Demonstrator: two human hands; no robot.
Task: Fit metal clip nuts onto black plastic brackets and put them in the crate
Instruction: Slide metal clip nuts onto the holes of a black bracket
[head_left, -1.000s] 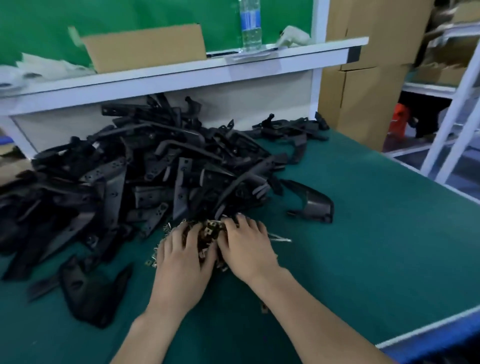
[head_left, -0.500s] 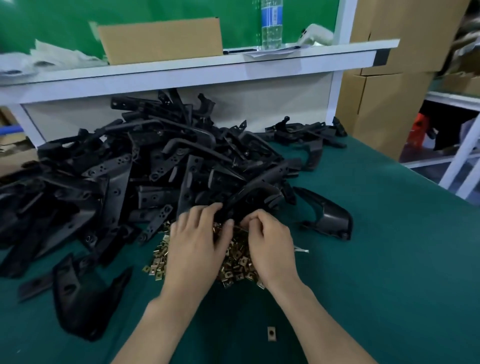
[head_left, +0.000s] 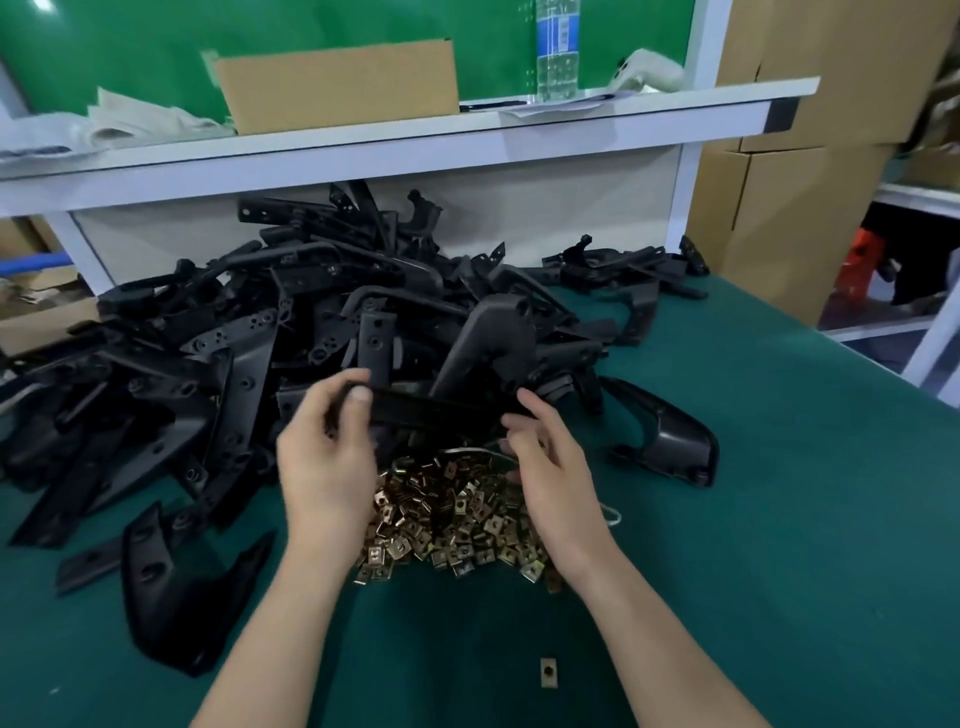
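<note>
A long black plastic bracket (head_left: 431, 408) hangs level above a heap of brass-coloured clip nuts (head_left: 447, 514) on the green table. My left hand (head_left: 327, 457) pinches the bracket's left end between thumb and fingers. My right hand (head_left: 550, 467) is at the bracket's right end with its fingers curled; whether it holds a clip nut or the bracket is hidden. A big pile of black brackets (head_left: 234, 358) lies behind and to the left. One stray clip nut (head_left: 548, 671) lies near the front. No crate is in view.
Single brackets lie at the right (head_left: 670, 441) and front left (head_left: 171, 587). A white shelf (head_left: 415, 140) carries a cardboard box (head_left: 337, 85) and a water bottle (head_left: 557, 52). Stacked cartons (head_left: 810, 156) stand beyond the table's right edge.
Both hands have left the clip nut heap and risen. My left hand has picked up a long bracket from the pile, and my right hand has come to its other end.
</note>
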